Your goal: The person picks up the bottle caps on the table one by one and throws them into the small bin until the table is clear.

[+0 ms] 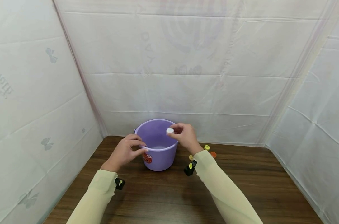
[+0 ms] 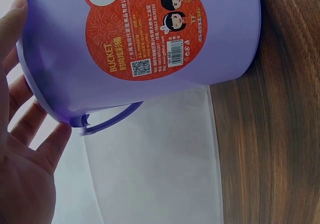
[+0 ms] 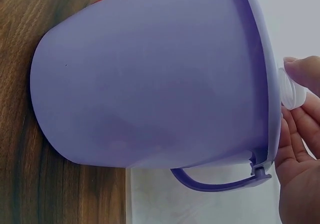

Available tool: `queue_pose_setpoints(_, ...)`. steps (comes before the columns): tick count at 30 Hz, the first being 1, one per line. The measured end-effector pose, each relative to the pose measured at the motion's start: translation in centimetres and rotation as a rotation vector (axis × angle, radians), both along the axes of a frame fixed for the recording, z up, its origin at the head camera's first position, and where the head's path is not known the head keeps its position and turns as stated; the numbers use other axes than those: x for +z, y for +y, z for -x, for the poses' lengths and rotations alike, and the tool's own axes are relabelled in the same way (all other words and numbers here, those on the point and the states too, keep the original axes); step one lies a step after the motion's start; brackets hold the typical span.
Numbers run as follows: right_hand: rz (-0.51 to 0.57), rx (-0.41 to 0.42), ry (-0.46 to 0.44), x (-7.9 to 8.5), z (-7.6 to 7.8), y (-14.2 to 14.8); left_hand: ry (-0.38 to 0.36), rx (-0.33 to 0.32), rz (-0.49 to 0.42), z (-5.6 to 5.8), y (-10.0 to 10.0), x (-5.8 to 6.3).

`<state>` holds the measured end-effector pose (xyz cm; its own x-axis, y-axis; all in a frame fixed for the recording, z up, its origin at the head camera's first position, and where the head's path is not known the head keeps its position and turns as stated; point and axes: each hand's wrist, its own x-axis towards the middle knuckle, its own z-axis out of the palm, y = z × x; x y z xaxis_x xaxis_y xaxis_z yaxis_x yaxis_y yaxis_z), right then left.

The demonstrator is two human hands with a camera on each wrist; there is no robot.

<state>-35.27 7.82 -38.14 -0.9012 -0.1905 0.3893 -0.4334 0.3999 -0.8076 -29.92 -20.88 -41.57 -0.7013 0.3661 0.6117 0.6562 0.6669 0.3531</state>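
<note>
A purple bucket [image 1: 159, 160] stands upright on the wooden table, with a red label [image 2: 145, 38] on its side. My left hand [image 1: 127, 149] holds the bucket's near left rim, thumb outside and fingers over the edge. Between thumb and fingers of my right hand [image 1: 186, 135] is a white bottle cap [image 1: 170, 131], pinched above the right part of the rim. In the right wrist view the cap [image 3: 294, 91] shows just past the bucket's edge. The bucket's handle [image 3: 215, 185] hangs down on its far side.
Right of the bucket, near my right wrist, lie a yellow cap [image 1: 207, 147], an orange cap [image 1: 213, 154] and a small yellowish cap [image 1: 190, 157]. White sheeting [image 1: 186, 93] stands behind the table [image 1: 147, 199] and along both sides.
</note>
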Motion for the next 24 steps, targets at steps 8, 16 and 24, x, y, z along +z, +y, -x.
queue_pose_setpoints(8,-0.002,0.006,0.011,-0.11,0.06,-0.2,0.011,-0.005,-0.007,-0.08,0.03,0.09)
queue_pose_setpoints(16,0.024,0.02,-0.007,-0.19,0.21,-0.29,0.016,-0.005,-0.02,-0.1,0.08,0.13)
queue_pose_setpoints(24,0.026,0.028,-0.017,-0.3,0.38,-0.33,0.016,-0.005,-0.018,0.03,0.07,0.09)
